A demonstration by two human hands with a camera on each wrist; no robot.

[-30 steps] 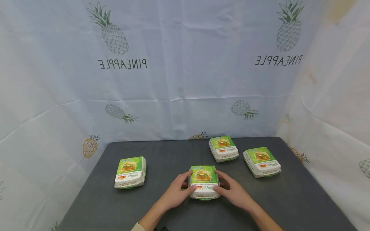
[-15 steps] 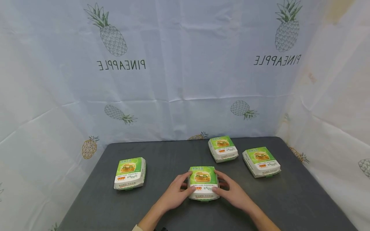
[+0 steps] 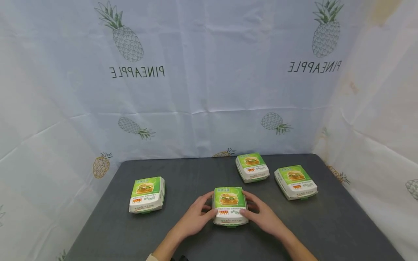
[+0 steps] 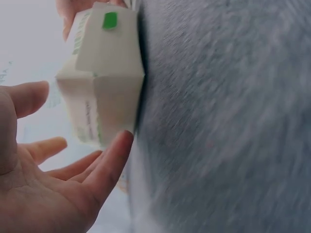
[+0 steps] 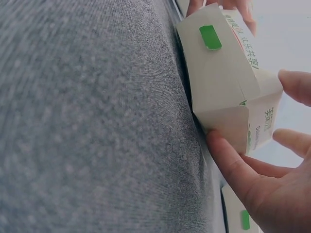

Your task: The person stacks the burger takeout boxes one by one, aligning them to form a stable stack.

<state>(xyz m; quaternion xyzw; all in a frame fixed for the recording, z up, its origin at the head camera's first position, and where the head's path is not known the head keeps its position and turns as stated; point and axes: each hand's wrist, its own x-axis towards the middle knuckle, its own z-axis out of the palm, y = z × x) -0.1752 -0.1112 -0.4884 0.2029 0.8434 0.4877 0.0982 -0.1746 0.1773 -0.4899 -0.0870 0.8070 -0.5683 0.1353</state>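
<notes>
A green-and-white cardboard burger box (image 3: 230, 206) lies flat on the dark table between both hands in the head view. My left hand (image 3: 195, 216) stands at its left side. In the left wrist view the left fingers (image 4: 108, 167) are spread, with the thumb apart from the box and the little fingertip close to its lower edge. At the right side, my right hand (image 3: 265, 216) holds the box by its edge. Its thumb tip meets the box's upper corner in the right wrist view, and its fingers (image 5: 233, 162) lie along the side and lower edge.
Another burger box (image 3: 147, 195) lies to the left. Two more, a back burger box (image 3: 252, 168) and a right burger box (image 3: 295, 182), lie beyond the right hand. A pineapple-print curtain (image 3: 209, 83) hangs behind the dark table (image 3: 189, 181) and along its sides.
The left hand has shifted slightly left, and its thumb has drawn back from the top of the middle box. The right hand and all the boxes look unmoved.
</notes>
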